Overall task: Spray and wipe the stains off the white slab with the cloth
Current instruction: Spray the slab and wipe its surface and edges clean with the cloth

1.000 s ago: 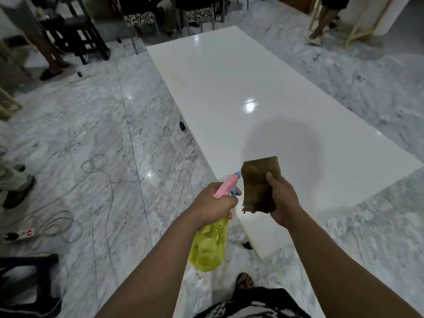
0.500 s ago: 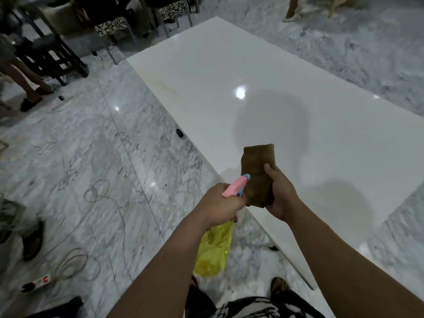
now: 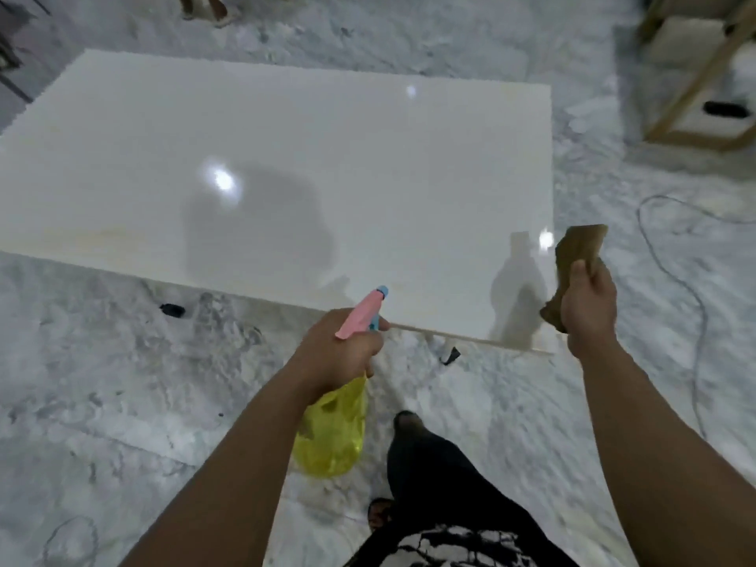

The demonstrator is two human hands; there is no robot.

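Note:
The glossy white slab (image 3: 286, 157) lies flat on the marble floor and fills the upper middle of the view. A faint yellowish stain (image 3: 102, 235) runs along its near left edge. My left hand (image 3: 335, 354) grips a spray bottle (image 3: 333, 431) with a yellow body and pink trigger head, whose blue nozzle points at the slab's near edge. My right hand (image 3: 589, 308) holds a folded brown cloth (image 3: 572, 259) up in the air, over the slab's near right corner.
A white cable (image 3: 671, 276) loops over the marble floor to the right. A wooden frame (image 3: 695, 128) stands at the upper right. Small black bits (image 3: 172, 309) lie by the slab's near edge. My leg and foot (image 3: 413, 444) are below. Someone's feet (image 3: 204, 10) stand at the far side.
The view has swung round, so the slab's long edge now lies across in front of me. My two hands have moved apart, the cloth going out to the right.

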